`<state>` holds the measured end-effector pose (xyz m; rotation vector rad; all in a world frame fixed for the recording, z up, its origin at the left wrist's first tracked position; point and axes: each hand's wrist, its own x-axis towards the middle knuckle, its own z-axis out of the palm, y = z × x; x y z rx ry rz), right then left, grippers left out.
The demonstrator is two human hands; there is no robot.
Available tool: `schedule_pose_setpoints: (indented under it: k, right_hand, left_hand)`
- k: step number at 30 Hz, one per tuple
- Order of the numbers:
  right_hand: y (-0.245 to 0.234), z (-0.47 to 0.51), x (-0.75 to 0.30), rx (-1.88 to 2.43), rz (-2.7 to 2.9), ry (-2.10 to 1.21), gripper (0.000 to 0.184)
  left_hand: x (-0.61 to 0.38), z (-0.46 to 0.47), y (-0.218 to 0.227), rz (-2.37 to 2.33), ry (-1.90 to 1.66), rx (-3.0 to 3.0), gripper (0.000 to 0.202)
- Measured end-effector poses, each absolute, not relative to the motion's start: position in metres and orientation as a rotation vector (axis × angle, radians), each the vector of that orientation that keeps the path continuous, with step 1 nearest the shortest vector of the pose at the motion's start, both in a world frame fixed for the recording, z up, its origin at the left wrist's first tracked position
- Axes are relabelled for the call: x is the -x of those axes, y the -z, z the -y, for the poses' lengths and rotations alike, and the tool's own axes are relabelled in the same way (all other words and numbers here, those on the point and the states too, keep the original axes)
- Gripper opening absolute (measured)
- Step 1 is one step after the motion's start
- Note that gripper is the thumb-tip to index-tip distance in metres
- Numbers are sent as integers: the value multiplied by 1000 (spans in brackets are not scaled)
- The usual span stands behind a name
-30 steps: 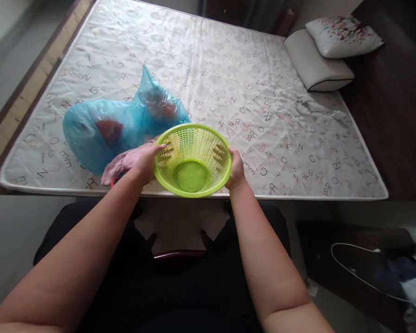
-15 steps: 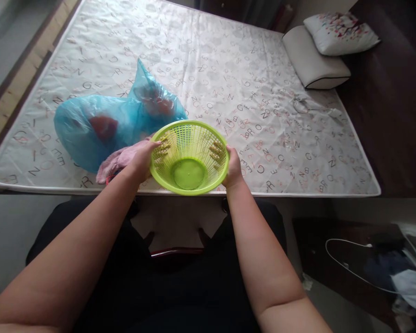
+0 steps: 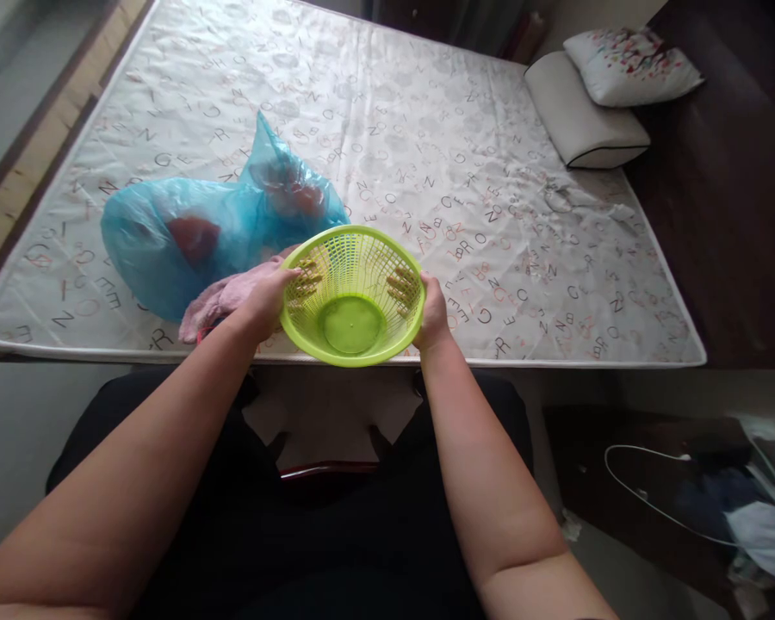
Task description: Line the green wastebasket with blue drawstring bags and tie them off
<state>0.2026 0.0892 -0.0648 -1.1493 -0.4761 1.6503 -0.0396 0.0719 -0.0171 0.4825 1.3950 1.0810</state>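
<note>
I hold a round lime-green plastic basket (image 3: 352,323) with slotted walls over the near edge of a mattress (image 3: 426,155). My left hand (image 3: 268,300) grips its left rim and my right hand (image 3: 433,313) grips its right rim; fingers of both show through the slots from outside. The basket has nothing in it. Just left of it lies a pink cloth (image 3: 223,297), and behind that a blue plastic bag (image 3: 194,237) with reddish things inside.
The mattress cover is white with printed letters. Two pillows (image 3: 610,95) lie at the far right corner. Dark floor runs along the right side, with a white cable (image 3: 652,499) and a heap of clothes (image 3: 759,525) at lower right.
The basket and both hands have shifted slightly left in the picture; the grip is the same.
</note>
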Motion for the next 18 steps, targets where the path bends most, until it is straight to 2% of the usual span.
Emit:
schedule_pose_setpoints:
  k: [18]
  right_hand:
    - [63,-87,-199,1135,443,-1703,34]
  left_hand:
    - [42,-72,25,-1357,-1086,-499,47]
